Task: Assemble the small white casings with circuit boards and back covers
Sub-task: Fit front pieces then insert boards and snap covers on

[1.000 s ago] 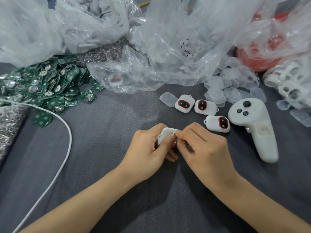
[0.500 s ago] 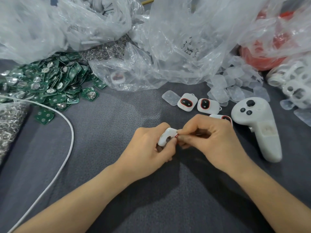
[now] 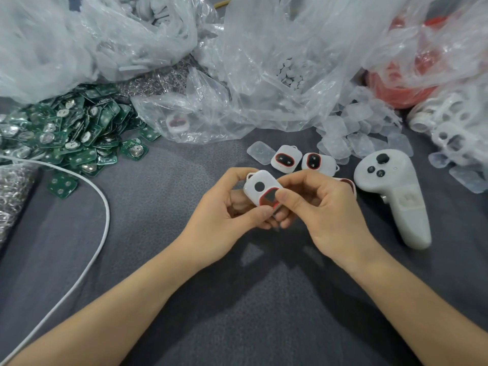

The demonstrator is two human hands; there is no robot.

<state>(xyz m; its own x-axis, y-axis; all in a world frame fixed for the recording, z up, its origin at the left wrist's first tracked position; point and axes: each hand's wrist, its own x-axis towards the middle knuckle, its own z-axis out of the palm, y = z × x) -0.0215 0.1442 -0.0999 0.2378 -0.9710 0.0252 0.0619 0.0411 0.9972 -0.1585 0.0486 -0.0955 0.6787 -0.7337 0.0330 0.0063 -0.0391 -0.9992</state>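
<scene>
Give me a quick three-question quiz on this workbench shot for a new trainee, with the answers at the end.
1. True or false: the white casing being worked on lies on the table, untouched.
2. What lies on the table just right of the right hand? A) a white controller B) a screwdriver C) a roll of tape
3. Fill in: the pile of green circuit boards lies on the person's ____ side.

Key: 1 false, the left hand and right hand both hold it above the table; 2 A; 3 left.
</scene>
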